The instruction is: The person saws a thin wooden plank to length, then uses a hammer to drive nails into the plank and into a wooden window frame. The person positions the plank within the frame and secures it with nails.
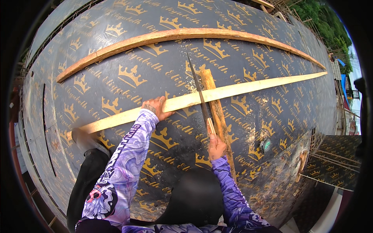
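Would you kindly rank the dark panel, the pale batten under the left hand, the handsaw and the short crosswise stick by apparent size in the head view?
1. Panel
2. Batten
3. Stick and handsaw: similar length, too close to rank.

Both arms in long sleeves, purple-lavender swirl print with white patches, cuffs ending right at each wrist. Left sleeve has dark lettering running up from the left hand, pink-white emblem near shoulder. Black trousers below.

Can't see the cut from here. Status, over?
Left hand pressing long pale wooden strip. Right hand grips handsaw across it. Short brown wooden batten lies beneath.
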Motion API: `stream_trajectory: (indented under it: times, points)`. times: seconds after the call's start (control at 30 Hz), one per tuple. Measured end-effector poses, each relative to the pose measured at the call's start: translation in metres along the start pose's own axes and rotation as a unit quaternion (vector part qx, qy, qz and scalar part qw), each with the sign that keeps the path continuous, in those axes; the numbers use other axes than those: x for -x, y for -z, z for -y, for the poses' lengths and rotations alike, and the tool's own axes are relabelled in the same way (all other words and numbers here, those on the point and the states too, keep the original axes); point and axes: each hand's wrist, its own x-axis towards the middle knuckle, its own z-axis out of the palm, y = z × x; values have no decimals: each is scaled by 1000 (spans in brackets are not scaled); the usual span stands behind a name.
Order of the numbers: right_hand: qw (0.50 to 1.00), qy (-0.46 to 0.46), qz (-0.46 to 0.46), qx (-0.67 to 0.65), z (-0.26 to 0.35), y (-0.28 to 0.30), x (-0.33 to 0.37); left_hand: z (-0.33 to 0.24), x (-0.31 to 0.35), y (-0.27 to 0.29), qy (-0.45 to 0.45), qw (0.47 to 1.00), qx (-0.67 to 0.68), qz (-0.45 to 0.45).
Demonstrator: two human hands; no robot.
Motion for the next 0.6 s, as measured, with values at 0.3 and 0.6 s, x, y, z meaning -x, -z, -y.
stream_trajectory:
  times: [0.3, 0.6]
  points:
    - [991, -101, 8, 89, 30, 112, 142, 4, 8, -8, -18, 999, 11, -47]
    - [1000, 23, -8, -20, -61, -1, 57, -6, 8, -2, -4, 999, -39, -14]
